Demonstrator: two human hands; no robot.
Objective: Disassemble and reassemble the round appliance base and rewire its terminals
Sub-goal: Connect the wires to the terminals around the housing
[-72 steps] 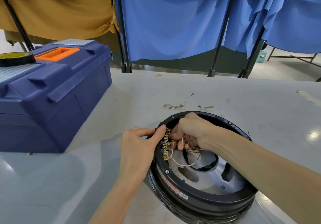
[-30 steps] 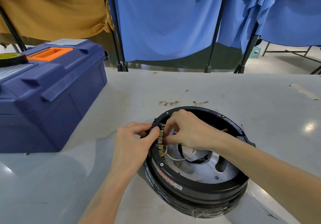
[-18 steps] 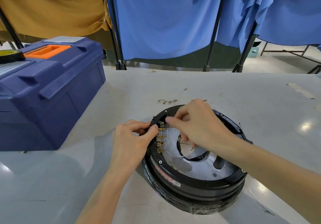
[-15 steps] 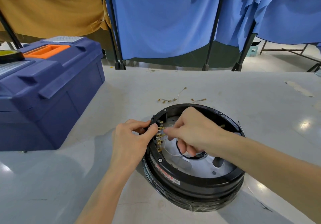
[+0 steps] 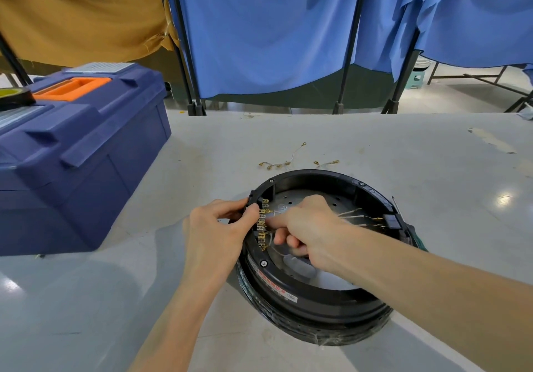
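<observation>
Base (image 5: 288, 291) rim pinched by left hand (image 5: 215, 233); right hand (image 5: 311, 227) curled at terminals (image 5: 262, 224).

Left grip (image 5: 215, 233) and right grip (image 5: 311, 227) close together, fingers curled, pinching.

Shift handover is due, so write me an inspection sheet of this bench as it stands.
Surface: grey table, scuffed, with glare patches.
Job's things: black round base lies open side up; brass terminal strip on its left inner wall.
Clutter: two loose wire pieces beyond the base; blue toolbox at left, tape roll on its lid.
Hands: left hand grips the base rim beside the strip; right hand reaches inside, fingertips at the strip, any hold hidden.
Cables: thin wires fan from a block on the base's right side.
Surroundings: blue curtains and tan cloth on black stands behind; a stool beyond.
</observation>
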